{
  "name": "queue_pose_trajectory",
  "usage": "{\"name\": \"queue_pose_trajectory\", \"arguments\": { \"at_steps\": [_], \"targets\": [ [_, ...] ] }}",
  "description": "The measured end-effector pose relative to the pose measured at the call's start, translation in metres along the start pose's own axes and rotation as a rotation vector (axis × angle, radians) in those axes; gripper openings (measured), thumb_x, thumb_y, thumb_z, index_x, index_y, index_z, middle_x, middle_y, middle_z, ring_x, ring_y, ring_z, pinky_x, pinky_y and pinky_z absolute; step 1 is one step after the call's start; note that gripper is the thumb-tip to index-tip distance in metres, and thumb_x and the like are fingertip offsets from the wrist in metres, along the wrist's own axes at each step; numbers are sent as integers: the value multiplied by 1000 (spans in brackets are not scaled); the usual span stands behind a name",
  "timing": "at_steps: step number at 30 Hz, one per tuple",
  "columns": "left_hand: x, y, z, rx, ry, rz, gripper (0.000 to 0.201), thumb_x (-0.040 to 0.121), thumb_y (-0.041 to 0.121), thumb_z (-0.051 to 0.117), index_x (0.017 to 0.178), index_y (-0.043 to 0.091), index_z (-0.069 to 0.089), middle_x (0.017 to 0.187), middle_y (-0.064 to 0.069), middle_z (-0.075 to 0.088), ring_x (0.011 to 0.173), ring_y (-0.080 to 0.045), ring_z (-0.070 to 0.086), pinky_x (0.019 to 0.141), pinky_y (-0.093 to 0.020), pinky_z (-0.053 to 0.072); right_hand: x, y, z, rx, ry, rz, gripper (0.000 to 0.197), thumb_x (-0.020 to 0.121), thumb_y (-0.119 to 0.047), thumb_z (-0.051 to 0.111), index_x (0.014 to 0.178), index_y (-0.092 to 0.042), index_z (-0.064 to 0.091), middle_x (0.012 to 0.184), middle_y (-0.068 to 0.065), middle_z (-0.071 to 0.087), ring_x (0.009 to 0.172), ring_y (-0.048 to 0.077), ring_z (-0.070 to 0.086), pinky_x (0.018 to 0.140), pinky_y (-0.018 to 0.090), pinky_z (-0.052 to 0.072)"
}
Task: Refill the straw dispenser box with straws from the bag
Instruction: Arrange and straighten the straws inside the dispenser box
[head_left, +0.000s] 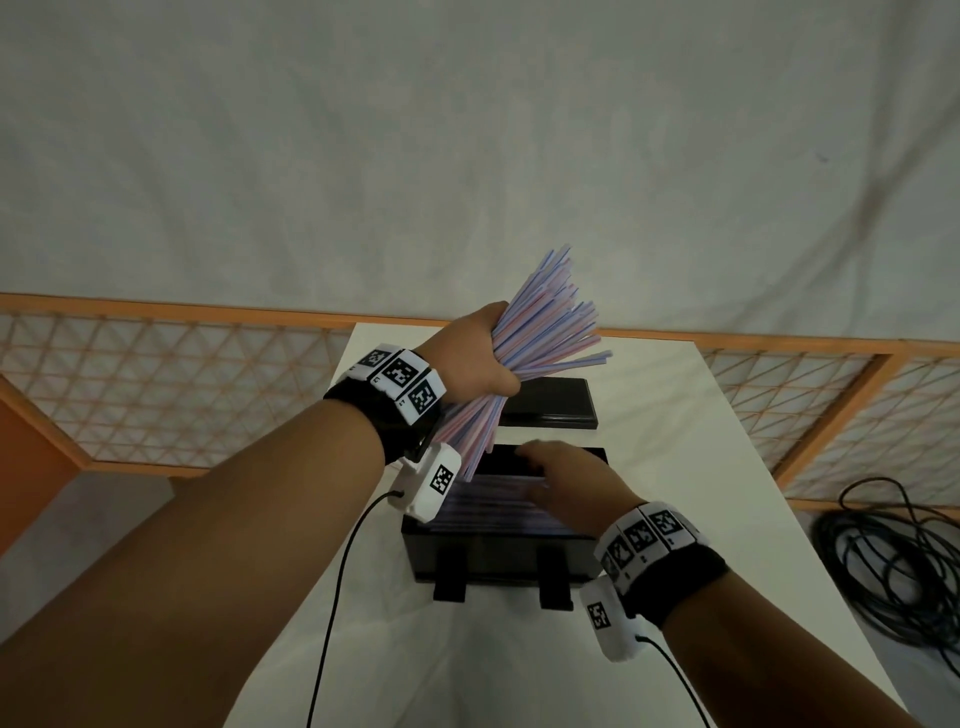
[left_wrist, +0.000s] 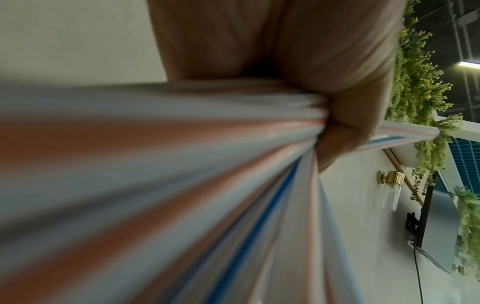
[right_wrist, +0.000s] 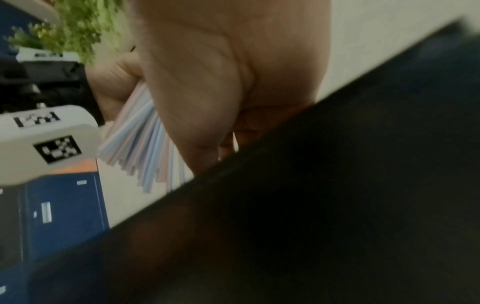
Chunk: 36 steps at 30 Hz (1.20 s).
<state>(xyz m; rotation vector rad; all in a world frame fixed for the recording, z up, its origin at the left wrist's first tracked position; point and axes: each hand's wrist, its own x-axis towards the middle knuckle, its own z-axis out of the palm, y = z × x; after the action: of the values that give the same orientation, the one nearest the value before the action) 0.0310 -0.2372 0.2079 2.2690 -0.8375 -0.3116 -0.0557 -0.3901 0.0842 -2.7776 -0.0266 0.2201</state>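
Note:
My left hand (head_left: 483, 358) grips a thick bundle of pink, blue and white straws (head_left: 545, 322) above the table, with the bundle fanning up to the right and down toward the box. In the left wrist view the straws (left_wrist: 182, 185) fill the frame, blurred, under the curled fingers (left_wrist: 350, 115). The black dispenser box (head_left: 498, 561) stands open on the white table (head_left: 675, 467) with straws lying inside. My right hand (head_left: 566, 478) lies flat over those straws, fingers straight. In the right wrist view the box wall (right_wrist: 337, 205) blocks most of the frame. No bag is in view.
The box's black lid (head_left: 550, 405) lies flat just behind the box. A coil of black cable (head_left: 893, 561) sits on the floor to the right. An orange lattice fence (head_left: 156, 389) runs behind the table. Thin cables hang from both wristbands.

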Motion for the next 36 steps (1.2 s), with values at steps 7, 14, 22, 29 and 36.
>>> {"name": "queue_pose_trajectory", "arguments": {
  "at_steps": [7, 14, 22, 29, 36],
  "targets": [
    [4, -3, 6, 31, -27, 14, 66, 67, 13, 75, 125, 14, 44, 108, -9, 60, 94, -25, 61, 85, -40, 53, 0, -2, 5, -261, -272, 119, 29, 82, -33, 58, 98, -10, 66, 92, 9, 64, 88, 28, 63, 71, 31, 48],
    [6, -7, 24, 187, -141, 58, 45, 68, 14, 73, 102, 16, 44, 81, 2, 51, 71, -19, 53, 59, -25, 42, -12, 10, 1, -42, -37, 183, 25, 89, -29, 49, 67, -17, 55, 74, 2, 53, 79, 26, 56, 68, 31, 42],
    [15, -15, 68, 409, -336, 42, 51, 69, 20, 74, 108, 13, 42, 86, -3, 53, 77, -25, 57, 65, -32, 47, -47, 51, -10, 1208, 836, 382, 36, 98, -41, 38, 111, -17, 60, 115, 6, 64, 102, 20, 62, 83, 35, 50],
    [16, -32, 94, 512, -506, -29, 76, 66, 37, 80, 126, 12, 42, 118, -11, 60, 103, -29, 60, 84, -32, 47, -49, 36, 4, 1263, 597, 291, 52, 93, -56, 32, 134, -27, 46, 136, -1, 53, 121, 14, 52, 107, 36, 38],
    [8, -33, 94, 485, -558, -71, 90, 59, 45, 84, 127, 13, 34, 116, -8, 59, 97, -25, 59, 84, -35, 49, -50, 28, 9, 1177, 578, 321, 57, 87, -63, 38, 134, -31, 47, 137, -6, 52, 126, 13, 48, 110, 43, 36]
  ]
}}
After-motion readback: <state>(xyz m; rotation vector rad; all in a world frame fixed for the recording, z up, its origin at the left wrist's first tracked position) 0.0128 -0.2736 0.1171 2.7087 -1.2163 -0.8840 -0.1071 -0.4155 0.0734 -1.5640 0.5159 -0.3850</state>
